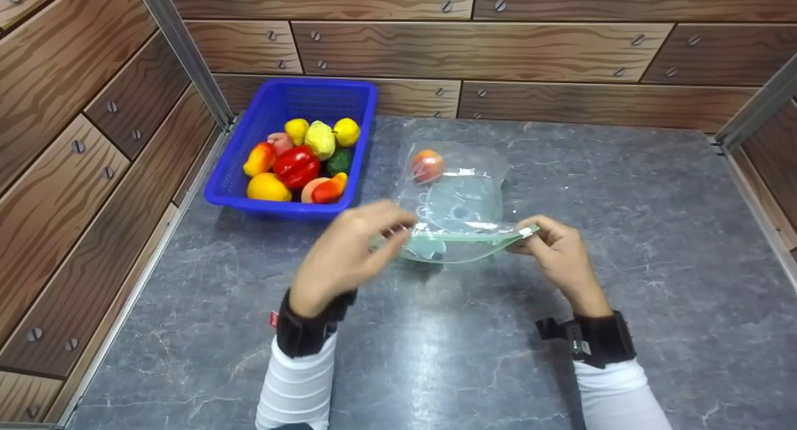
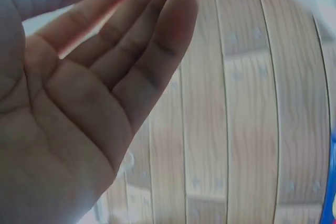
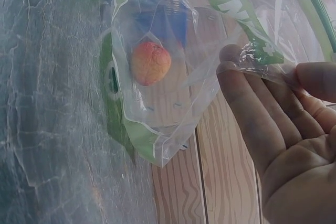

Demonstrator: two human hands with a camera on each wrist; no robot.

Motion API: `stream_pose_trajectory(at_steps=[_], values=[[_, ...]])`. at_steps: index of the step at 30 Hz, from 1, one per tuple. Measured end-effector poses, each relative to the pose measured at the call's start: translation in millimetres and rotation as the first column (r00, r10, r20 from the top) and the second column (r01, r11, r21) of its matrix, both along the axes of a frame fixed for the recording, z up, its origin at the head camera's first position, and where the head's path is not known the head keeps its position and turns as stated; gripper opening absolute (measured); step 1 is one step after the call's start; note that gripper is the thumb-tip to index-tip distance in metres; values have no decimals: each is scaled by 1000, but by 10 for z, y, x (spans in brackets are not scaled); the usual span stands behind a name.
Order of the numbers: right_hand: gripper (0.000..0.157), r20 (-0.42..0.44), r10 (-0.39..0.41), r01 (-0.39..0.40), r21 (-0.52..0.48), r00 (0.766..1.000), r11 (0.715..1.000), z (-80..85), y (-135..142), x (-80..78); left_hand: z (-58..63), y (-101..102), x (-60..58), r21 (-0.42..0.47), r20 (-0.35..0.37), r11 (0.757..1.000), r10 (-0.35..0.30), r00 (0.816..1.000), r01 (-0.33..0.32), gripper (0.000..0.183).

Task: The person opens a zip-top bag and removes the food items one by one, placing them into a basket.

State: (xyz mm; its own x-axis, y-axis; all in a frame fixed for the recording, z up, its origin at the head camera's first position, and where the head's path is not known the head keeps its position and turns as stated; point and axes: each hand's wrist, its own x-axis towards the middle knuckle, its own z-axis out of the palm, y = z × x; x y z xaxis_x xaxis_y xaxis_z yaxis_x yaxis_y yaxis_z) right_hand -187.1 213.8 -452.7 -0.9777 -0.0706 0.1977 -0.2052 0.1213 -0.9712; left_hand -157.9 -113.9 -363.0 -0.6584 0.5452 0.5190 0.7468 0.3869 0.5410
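Note:
A clear zip bag with a green seal strip lies on the grey table, its mouth raised toward me. Inside it, near the far left corner, sits a red-and-yellow peach-like fruit, also visible through the plastic in the right wrist view. My right hand pinches the right end of the bag's mouth between thumb and fingers. At the left end of the mouth is my left hand, slightly blurred. Its fingers are nearly straight in the left wrist view, with the thumb apart and nothing visible in the palm.
A blue plastic basket stands at the back left, holding several fruits and vegetables, among them a red bell pepper and an orange. Wood-patterned walls enclose the table at the back and both sides.

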Motion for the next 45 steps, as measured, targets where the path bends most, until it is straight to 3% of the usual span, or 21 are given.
stream_pose_trajectory(at_steps=[5,9,12,14,22,26,28,31,35,40,45], values=[[12,-7,0,0,11,1000,1000,-4,5,-1,5,237,134,-106,29,985,-131,991,133,24],[12,-19,-4,5,24,1000,1000,-8,4,-3,-27,403,178,-230,49,959,-159,986,166,27],[12,-24,-4,5,23,1000,1000,-12,2,-6,-70,502,184,-320,59,934,-145,988,156,29],[12,-23,-4,5,12,1000,1000,-7,-1,-3,-104,564,179,-371,58,919,-121,991,134,31],[10,-21,-6,6,-6,1000,1000,-6,-14,5,-292,765,106,-497,-56,867,5,998,-32,34],[11,-21,-1,0,-18,1000,1000,-1,-19,5,-367,810,65,-548,-60,830,83,995,-102,32],[10,-22,-1,1,-10,1000,1000,-1,-19,5,-405,820,27,-550,-57,826,114,992,-126,30],[11,-15,-2,3,5,1000,1000,-6,-18,0,-473,829,-54,-518,-51,839,165,985,-167,30],[12,-8,3,-3,12,1000,1000,-5,-23,-2,-565,822,-152,-477,-26,845,261,965,-241,28],[11,-20,14,-13,22,1000,1000,-8,-38,-5,-666,794,-224,-446,64,835,389,919,-323,17],[12,-28,45,-44,30,999,999,-23,-46,-2,-765,789,-317,-464,129,821,435,891,-333,26]])
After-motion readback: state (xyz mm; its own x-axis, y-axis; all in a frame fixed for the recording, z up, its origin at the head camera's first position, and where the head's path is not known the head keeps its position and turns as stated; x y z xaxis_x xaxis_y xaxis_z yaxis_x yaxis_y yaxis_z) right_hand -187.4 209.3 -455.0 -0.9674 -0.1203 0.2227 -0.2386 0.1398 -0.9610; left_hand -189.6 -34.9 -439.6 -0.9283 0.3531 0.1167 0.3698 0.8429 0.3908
